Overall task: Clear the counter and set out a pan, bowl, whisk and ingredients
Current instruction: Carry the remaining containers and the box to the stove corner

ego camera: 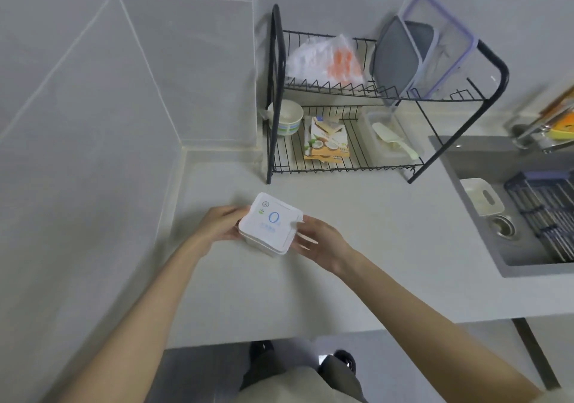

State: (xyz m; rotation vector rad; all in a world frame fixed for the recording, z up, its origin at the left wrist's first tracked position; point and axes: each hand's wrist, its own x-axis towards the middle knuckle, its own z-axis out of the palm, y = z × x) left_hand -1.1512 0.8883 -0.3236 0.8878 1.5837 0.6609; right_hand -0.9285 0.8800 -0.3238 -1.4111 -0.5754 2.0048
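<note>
Hands, left hand [224, 223] at nine o'clock and right hand [320, 241] at three, curl fingers around a square white plastic tub [269, 225], steadying it above the pale worktop [357, 247].

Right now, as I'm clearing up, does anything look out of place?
A coconut snack packet lies on the dish rack's lower shelf and a plastic bag sits on its upper one; packaging looks odd among dishes.

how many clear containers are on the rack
2. The purple-rimmed container leans on the top shelf of the rack, right; the plain container sits on the bottom shelf, right, holding a paddle. The bag may hide more.
</note>
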